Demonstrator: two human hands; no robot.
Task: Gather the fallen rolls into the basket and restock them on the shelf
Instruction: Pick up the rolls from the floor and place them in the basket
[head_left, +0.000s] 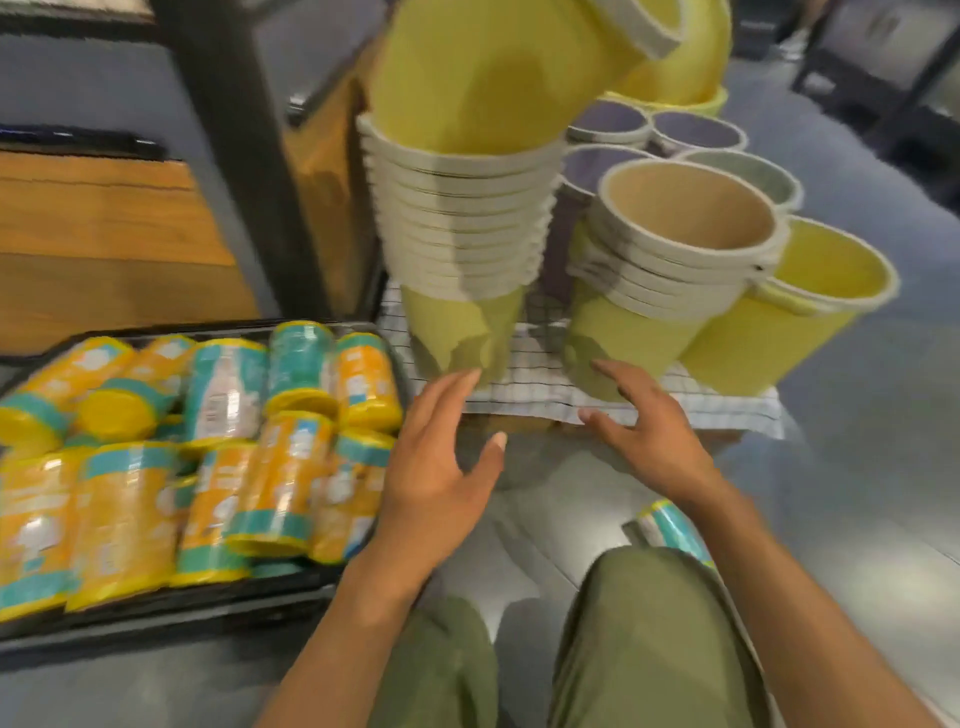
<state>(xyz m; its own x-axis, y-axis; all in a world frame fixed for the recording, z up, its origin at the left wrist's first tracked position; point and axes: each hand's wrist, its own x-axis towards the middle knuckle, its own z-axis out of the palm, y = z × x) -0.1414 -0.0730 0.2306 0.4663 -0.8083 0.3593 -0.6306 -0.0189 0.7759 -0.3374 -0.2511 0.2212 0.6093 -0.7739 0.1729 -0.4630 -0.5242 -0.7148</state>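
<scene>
A person crouches on a grey floor, both hands held out in mid-frame with the fingers spread and gripping nothing. The left hand hovers just right of a black basket that fills the lower left of the frame. The basket is packed with yellow-and-teal rolls, some lying flat and some piled on others. The right hand, palm down, reaches toward the edge of a checked cloth at centre right. One loose roll lies on the floor at lower right, partly hidden behind the right forearm and just above a knee in green trousers.

On the cloth stand stacks of buckets, yellow-green with pale rims. One tall stack rises at upper centre and lower stacks lean at the right. A black post runs down the upper left beside a wooden panel. The frame is blurred.
</scene>
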